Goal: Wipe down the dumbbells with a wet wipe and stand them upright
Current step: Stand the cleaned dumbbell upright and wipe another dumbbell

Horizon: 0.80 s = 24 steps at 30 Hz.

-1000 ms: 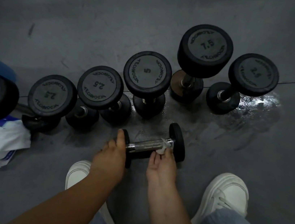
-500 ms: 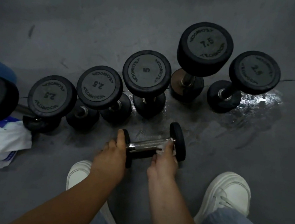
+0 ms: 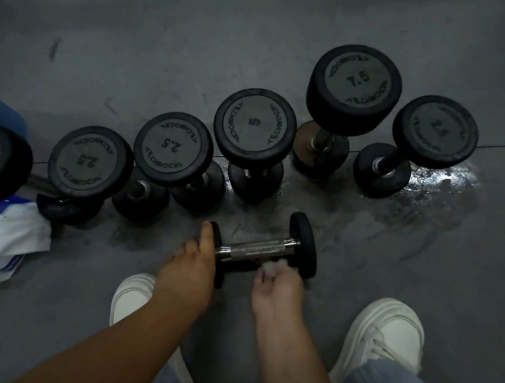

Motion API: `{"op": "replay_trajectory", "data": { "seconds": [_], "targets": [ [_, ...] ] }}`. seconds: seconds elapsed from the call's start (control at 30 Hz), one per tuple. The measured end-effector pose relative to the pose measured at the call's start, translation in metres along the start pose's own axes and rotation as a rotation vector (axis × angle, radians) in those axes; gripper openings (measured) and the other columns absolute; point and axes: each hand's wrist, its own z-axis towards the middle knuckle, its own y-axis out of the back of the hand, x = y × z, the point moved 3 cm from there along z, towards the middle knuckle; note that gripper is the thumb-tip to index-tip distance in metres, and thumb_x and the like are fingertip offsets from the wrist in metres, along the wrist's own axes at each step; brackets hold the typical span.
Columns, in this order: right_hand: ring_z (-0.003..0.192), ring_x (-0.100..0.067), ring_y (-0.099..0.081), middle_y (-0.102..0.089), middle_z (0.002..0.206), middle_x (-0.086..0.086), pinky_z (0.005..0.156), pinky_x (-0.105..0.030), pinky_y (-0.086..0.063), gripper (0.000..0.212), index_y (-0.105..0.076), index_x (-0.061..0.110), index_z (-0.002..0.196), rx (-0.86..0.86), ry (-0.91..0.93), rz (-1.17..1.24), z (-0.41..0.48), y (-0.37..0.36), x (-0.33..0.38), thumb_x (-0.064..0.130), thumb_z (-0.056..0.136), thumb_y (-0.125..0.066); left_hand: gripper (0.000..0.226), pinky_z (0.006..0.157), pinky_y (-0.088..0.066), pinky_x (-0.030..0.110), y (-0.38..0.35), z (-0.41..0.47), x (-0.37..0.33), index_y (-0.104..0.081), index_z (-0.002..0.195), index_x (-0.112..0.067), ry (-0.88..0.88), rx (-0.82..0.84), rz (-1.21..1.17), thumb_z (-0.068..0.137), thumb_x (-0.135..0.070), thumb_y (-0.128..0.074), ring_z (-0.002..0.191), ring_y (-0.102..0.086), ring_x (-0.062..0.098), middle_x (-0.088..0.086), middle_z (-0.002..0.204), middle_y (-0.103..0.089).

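The left hand [image 3: 188,266] grips the left head of the small dumbbell [image 3: 259,249], which lies on its side on the floor [image 3: 476,271]. The right hand [image 3: 276,289], blurred, pinches the wet wipe [image 3: 270,267] in curled fingers. Half a second ago the wipe was on the handle near the right head; now it has come back toward the person, just under the handle. The dumbbell itself has not moved. Just behind it stands the row of upright dumbbells [image 3: 254,123], very near. To the right, grey floor with a wet patch [image 3: 434,184] stretches to the frame edge. A white shoe [image 3: 386,336] is near on that side.
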Motion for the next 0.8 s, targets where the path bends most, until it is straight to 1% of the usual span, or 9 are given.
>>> {"op": "replay_trajectory", "data": {
  "seconds": [0.1,0.2,0.3,0.37,0.5,0.57,0.67,0.7,0.8],
  "targets": [
    [0.101,-0.017,-0.055,-0.054,0.096,-0.003,0.108,-0.033,-0.032,0.031,-0.057,0.011,0.097,0.043,0.017,0.153,-0.003,-0.010,0.008,0.000,0.099,-0.029,0.107,0.094,-0.046,0.032,-0.001,0.001,0.001,0.017,0.153,-0.008,0.011,0.006,-0.004,0.087,-0.030,-0.064,0.122,-0.052,0.023,0.009,0.138,-0.042],
    [0.128,-0.020,-0.047,-0.058,0.110,-0.006,0.110,-0.033,-0.032,0.030,-0.054,0.009,0.120,0.075,0.066,0.182,-0.008,-0.005,0.004,0.005,0.102,-0.030,0.103,0.095,-0.046,0.032,-0.001,0.002,-0.001,0.016,0.153,-0.009,0.013,-0.015,0.001,0.088,-0.029,-0.061,0.122,-0.053,0.023,0.009,0.138,-0.043],
    [0.116,-0.015,-0.056,-0.064,0.110,-0.003,0.097,-0.028,-0.042,0.028,-0.057,0.014,0.123,0.018,0.094,0.107,-0.012,-0.005,0.003,0.015,0.095,-0.058,0.103,0.095,-0.046,0.033,-0.002,0.002,0.000,0.016,0.153,-0.009,0.013,-0.014,-0.014,0.088,-0.028,-0.061,0.121,-0.053,0.023,0.009,0.138,-0.043],
    [0.109,-0.012,-0.058,-0.064,0.116,-0.001,0.082,-0.024,-0.045,0.042,-0.059,0.017,0.122,0.013,0.058,0.059,-0.001,-0.012,0.002,0.032,0.086,-0.071,0.103,0.095,-0.046,0.033,-0.003,0.001,0.000,0.016,0.153,-0.010,0.021,-0.013,-0.021,0.089,-0.028,-0.061,0.121,-0.053,0.023,0.009,0.138,-0.042],
    [0.088,-0.017,-0.068,-0.071,0.104,-0.004,0.052,-0.022,-0.051,0.036,-0.063,0.016,0.110,0.002,0.041,-0.003,0.006,-0.035,0.007,0.038,0.083,-0.073,0.103,0.094,-0.046,0.034,-0.002,0.001,0.000,0.015,0.153,-0.010,0.023,-0.021,-0.031,0.089,-0.031,-0.062,0.121,-0.053,0.023,0.009,0.138,-0.043],
    [0.085,-0.018,-0.069,-0.072,0.096,-0.005,0.053,-0.025,-0.053,0.028,-0.065,0.012,0.107,-0.008,0.082,0.013,0.000,-0.036,0.008,0.031,0.087,-0.070,0.103,0.094,-0.046,0.033,-0.001,0.002,0.001,0.015,0.154,-0.010,0.024,-0.009,-0.031,0.088,-0.032,-0.062,0.121,-0.053,0.023,0.009,0.138,-0.043],
    [0.106,-0.009,-0.065,-0.072,0.107,0.005,0.084,-0.027,-0.050,0.024,-0.067,0.014,0.113,0.042,0.188,-0.037,-0.005,-0.024,0.003,0.027,0.094,-0.062,0.101,0.093,-0.045,0.033,-0.001,-0.002,-0.002,0.016,0.154,-0.009,0.000,-0.039,-0.021,0.090,-0.033,-0.058,0.120,-0.054,0.023,0.008,0.137,-0.043],
    [0.106,-0.007,-0.064,-0.072,0.109,0.005,0.084,-0.026,-0.049,0.022,-0.066,0.015,0.111,0.040,0.199,-0.038,-0.003,-0.024,0.003,0.027,0.095,-0.060,0.101,0.093,-0.045,0.033,-0.001,-0.002,-0.002,0.017,0.153,-0.009,-0.006,-0.043,-0.022,0.090,-0.034,-0.058,0.119,-0.054,0.023,0.008,0.136,-0.043],
    [0.089,-0.018,-0.071,-0.072,0.107,-0.005,0.057,-0.027,-0.056,0.024,-0.065,0.012,0.111,0.015,0.139,0.024,0.004,-0.033,0.006,0.028,0.092,-0.065,0.102,0.093,-0.046,0.034,-0.001,0.000,0.001,0.015,0.153,-0.010,0.015,-0.021,-0.032,0.089,-0.033,-0.061,0.119,-0.054,0.025,0.010,0.137,-0.043]
  ]
}}
